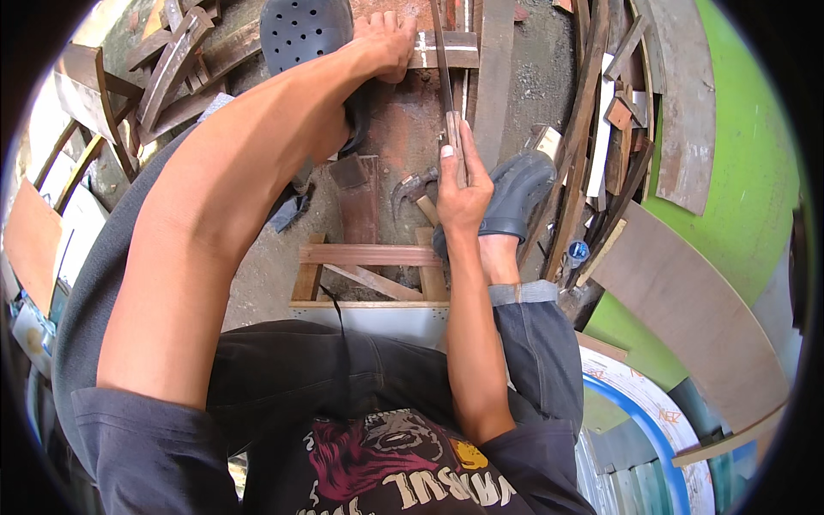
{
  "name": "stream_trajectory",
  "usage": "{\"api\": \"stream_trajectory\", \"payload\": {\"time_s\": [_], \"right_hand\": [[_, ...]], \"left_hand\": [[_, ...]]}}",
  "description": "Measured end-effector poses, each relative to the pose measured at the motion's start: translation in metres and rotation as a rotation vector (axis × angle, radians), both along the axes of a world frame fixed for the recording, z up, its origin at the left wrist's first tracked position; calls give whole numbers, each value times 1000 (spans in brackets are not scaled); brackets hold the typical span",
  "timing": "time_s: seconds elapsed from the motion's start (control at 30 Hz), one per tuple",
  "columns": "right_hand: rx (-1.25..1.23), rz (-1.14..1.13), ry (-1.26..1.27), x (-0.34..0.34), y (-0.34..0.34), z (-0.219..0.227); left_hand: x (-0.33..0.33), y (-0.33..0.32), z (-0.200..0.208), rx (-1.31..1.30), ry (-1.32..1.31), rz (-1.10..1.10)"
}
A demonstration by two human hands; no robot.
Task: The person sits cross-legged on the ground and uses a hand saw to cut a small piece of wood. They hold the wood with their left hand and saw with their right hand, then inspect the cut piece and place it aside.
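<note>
My left hand (385, 43) reaches far forward, beside my left clog (306, 34), and grips the left end of a short wooden piece (464, 51) with white marks. My right hand (464, 190) is closed round the wooden handle of a hand saw (444, 73), thumb along its top. The saw's long dark blade is seen almost edge-on and crosses the marked wooden piece just right of my left hand; its teeth cannot be made out. A claw hammer (412, 189) lies left of my right hand, its handle partly hidden.
Between my legs stands a wooden frame (369, 255). My right foot wears a grey clog (520, 193). Long planks (495, 86) and scrap strips (587, 112) lie ahead and right. A curved plywood sheet (687, 296) rests on a green panel (738, 129). Timber offcuts (176, 64) pile up at left.
</note>
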State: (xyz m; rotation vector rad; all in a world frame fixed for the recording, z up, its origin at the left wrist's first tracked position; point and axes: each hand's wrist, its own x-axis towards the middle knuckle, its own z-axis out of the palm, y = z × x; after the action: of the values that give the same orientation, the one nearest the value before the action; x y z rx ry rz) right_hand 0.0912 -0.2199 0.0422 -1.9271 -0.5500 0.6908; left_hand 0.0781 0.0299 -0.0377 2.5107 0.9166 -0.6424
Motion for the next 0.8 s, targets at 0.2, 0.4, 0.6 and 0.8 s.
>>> {"api": "stream_trajectory", "payload": {"time_s": [0.2, 0.4, 0.6, 0.8], "right_hand": [[-16, 41, -30, -39, -85, 27], [34, 29, 25, 12, 33, -10], [7, -31, 100, -28, 23, 16], [31, -6, -4, -31, 35, 13]], "left_hand": [[-7, 2, -3, 25, -31, 12], [-1, 0, 24, -25, 27, -66], [-19, -17, 26, 53, -53, -178], [-16, -16, 27, -38, 13, -122]]}}
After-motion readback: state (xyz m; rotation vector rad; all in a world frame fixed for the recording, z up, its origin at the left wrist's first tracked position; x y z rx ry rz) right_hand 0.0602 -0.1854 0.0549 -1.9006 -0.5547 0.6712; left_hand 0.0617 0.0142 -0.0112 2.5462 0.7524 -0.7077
